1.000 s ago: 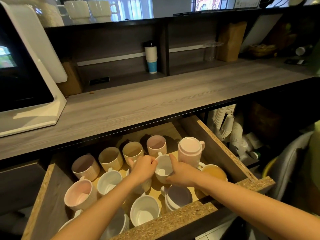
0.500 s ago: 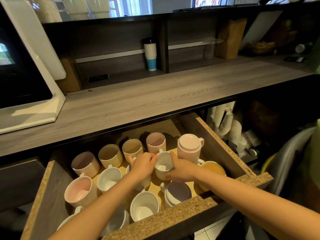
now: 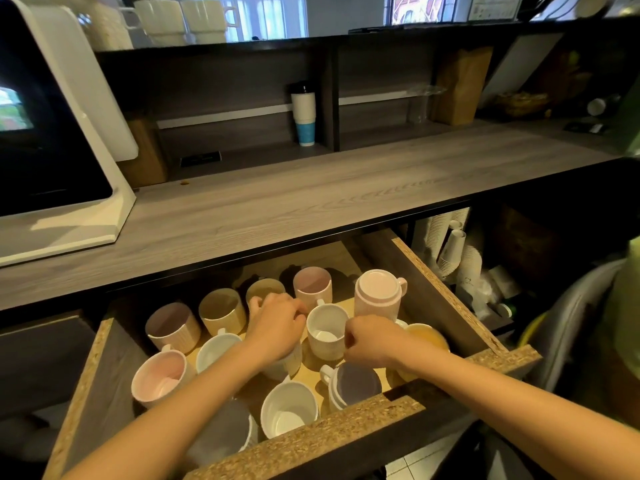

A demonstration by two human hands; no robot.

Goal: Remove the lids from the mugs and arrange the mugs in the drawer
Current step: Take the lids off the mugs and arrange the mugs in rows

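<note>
**HAZARD CHECK: HANDS AMONG PACKED MUGS, ONE LID STILL ON**

**Hand state.** My left hand (image 3: pixel 277 327) lies with its fingers curled down over a mug that it hides. I cannot tell whether it grips that rim or only rests there. My right hand (image 3: pixel 372 341) is a curled fist with nothing seen inside it, just beside the white mug (image 3: pixel 325 332), at that mug's 3 o'clock. The hands are apart, with the white mug between them.

**Task item.** The lidded pink mug (image 3: pixel 379 303) stands upright at 12 o'clock from my right hand, near the right wall of the drawer (image 3: pixel 433 282). Its long axis runs vertical. The lid (image 3: pixel 379 284) faces up, and the handle points to about 2 o'clock, toward that wall. It is the only mug in view with a lid on, so I judge that lid to be the step left.

**What could go wrong.**
1. The mugs stand close together, several of them touching. A careless wrist or forearm could knock the yellow mug (image 3: pixel 426 336) at 3 o'clock of my right hand.
2. The grey mug (image 3: pixel 356 384) at 6 o'clock appears to be nested in another mug, so a bump may rock it.
3. If the lid fits tightly, a one-handed pull may lift the pink mug with it and then drop it onto its neighbours. I should steady the body first.
4. The handle sits near the wall, so turning the mug could strike it.
</note>
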